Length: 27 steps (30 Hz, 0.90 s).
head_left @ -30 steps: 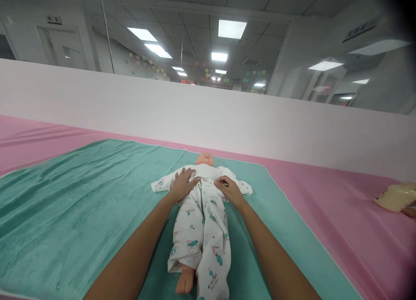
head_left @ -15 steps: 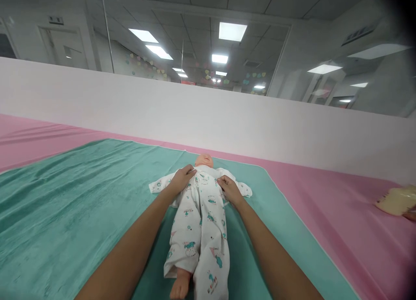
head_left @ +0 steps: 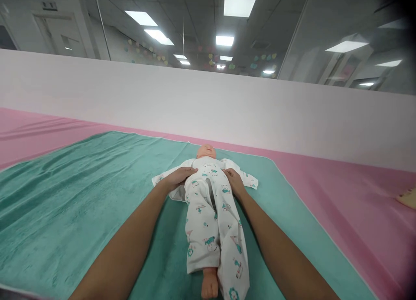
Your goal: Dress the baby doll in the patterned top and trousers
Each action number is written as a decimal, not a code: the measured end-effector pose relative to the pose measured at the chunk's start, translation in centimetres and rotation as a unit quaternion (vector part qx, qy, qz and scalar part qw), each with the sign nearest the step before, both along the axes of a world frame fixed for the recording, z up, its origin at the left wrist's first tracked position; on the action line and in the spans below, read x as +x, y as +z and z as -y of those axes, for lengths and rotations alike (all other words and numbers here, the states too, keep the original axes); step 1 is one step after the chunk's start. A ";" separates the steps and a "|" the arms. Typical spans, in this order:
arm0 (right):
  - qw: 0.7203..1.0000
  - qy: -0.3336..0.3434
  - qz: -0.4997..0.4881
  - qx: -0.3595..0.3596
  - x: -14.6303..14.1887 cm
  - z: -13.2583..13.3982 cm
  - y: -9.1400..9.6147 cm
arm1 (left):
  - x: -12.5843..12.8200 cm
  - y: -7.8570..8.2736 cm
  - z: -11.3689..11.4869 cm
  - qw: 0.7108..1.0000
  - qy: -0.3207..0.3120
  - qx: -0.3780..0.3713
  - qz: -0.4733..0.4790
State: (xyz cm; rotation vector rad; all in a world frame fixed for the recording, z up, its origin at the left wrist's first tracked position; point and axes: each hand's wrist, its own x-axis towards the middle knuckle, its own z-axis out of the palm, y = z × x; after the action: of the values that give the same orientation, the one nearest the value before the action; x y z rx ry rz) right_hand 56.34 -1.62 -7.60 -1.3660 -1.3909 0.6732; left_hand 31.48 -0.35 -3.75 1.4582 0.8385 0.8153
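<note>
A baby doll (head_left: 206, 151) lies on its back with its head away from me, dressed in a white printed top (head_left: 162, 175) and white printed trousers (head_left: 203, 230). My left hand (head_left: 180, 176) is closed at the left side of the trouser waist, its fingers over the cloth and thumb partly hidden. On the opposite side, my right hand (head_left: 234, 181) grips the waist edge with bent fingers. A gap shows between the trouser legs. One bare foot (head_left: 209, 285) sticks out of the left trouser leg; the right cuff covers the other.
Beneath the doll is a green blanket (head_left: 97, 196), spread over a pink padded surface (head_left: 351, 204). A white low wall (head_left: 182, 101) with glass above stands behind. At the far right edge, a pale yellow object (head_left: 407, 198) is partly cut off.
The doll's legs and trousers have swung to the right, and the gap between the trouser legs looks wider. My hands stay at the waist, the left one flatter. The view has tilted slightly.
</note>
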 end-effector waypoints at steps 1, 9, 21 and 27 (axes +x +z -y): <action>1.000 0.014 0.000 -0.008 0.2 0.5 -0.1 | -0.5 0.3 0.4 1.000 -0.023 -0.008 -0.019; 0.985 0.141 -0.022 -0.097 2.2 4.3 0.0 | -2.4 1.5 2.4 0.989 -0.118 -0.020 -0.091; 0.926 0.232 -0.257 -0.149 1.5 4.9 0.0 | -1.1 -0.4 2.7 0.992 -0.102 -0.050 0.046; 0.934 0.199 -0.274 -0.112 0.6 4.8 0.5 | 0.1 -0.7 3.1 0.997 -0.028 -0.026 0.072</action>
State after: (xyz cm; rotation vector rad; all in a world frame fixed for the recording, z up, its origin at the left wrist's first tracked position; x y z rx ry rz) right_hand 56.97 -6.42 -7.14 -0.9515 -1.1545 1.4017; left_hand 31.57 -3.43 -4.45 1.3546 0.7014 0.8398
